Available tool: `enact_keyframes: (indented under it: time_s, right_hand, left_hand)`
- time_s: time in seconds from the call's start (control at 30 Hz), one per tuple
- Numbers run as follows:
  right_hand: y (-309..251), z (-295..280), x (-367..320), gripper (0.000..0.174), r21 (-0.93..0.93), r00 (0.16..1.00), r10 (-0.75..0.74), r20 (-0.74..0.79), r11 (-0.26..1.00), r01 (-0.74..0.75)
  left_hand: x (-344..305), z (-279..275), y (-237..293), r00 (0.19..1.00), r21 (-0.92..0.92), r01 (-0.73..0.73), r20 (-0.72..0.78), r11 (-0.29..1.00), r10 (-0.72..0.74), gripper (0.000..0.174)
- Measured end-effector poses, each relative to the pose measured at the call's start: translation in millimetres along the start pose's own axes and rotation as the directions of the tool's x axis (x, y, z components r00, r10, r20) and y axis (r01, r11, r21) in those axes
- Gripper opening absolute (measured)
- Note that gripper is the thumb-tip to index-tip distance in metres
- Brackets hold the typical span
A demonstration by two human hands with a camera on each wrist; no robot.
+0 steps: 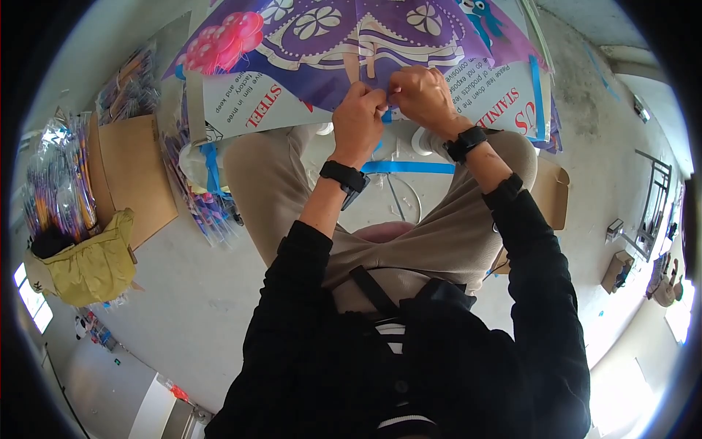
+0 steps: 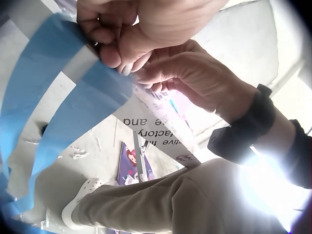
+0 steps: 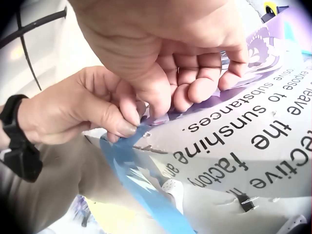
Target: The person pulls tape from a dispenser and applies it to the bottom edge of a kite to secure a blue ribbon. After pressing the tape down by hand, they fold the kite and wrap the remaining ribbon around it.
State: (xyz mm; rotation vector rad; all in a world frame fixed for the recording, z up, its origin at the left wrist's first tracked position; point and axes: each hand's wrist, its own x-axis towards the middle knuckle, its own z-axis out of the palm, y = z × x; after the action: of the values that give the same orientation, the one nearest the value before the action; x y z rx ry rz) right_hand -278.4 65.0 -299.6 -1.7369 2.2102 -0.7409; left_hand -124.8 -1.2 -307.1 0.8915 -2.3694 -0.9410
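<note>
A purple printed plastic film [image 1: 329,91] with a dress picture lies over a white board [image 1: 241,102] bearing red and black print. At its near edge, my left hand [image 1: 358,124] pinches a blue tape strip [image 3: 141,180] between thumb and finger. The tape hangs below the board in the right wrist view. Right beside it, my right hand [image 1: 424,99] holds the film's edge between thumb and fingertips, its other fingers curled. In the left wrist view both hands meet at the tape's upper end, and the fingers partly hide the pinched edge.
Blue tape pieces [image 1: 538,99] run along the board's right side. Spread knees in beige trousers [image 1: 256,190] flank the hands. A cardboard box [image 1: 135,172] with bagged packages [image 1: 62,175] and a yellow-green garment [image 1: 95,260] stands at left. Another carton [image 1: 550,194] sits right.
</note>
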Motion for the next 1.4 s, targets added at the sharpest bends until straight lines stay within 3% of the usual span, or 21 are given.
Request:
enact_keyframes:
  time_s: [0.13,0.2,0.3,0.63,0.7,1.4]
  right_hand:
    - [-5,-5,-1,0.007,0.061,1.0,0.006,0.028,0.998,-0.008]
    - [-6,-1,-1,0.014,-0.069,0.985,-0.17,-0.022,0.983,0.168]
    - [-6,2,-2,0.015,-0.075,0.984,-0.173,-0.039,0.983,0.17]
    - [1,3,0,0.018,0.071,0.999,-0.043,0.03,0.997,0.041]
    - [3,5,-1,0.006,0.137,0.999,-0.009,0.046,0.991,0.002]
    - [4,9,-1,0.007,0.166,0.995,0.046,0.086,0.984,-0.06]
  left_hand:
    - [0,0,0,1.0,0.005,0.001,-0.002,1.0,-0.001,0.009]
    - [0,0,-1,1.0,0.011,-0.001,-0.004,1.0,0.001,0.009]
    - [0,0,2,1.0,-0.011,-0.017,-0.02,1.0,0.017,0.009]
    - [0,1,0,1.0,-0.015,-0.008,-0.006,1.0,0.008,0.011]
    - [-1,1,0,1.0,-0.016,-0.007,-0.005,1.0,0.007,0.011]
    - [-1,-3,-3,0.999,-0.075,0.03,0.034,0.997,-0.028,0.015]
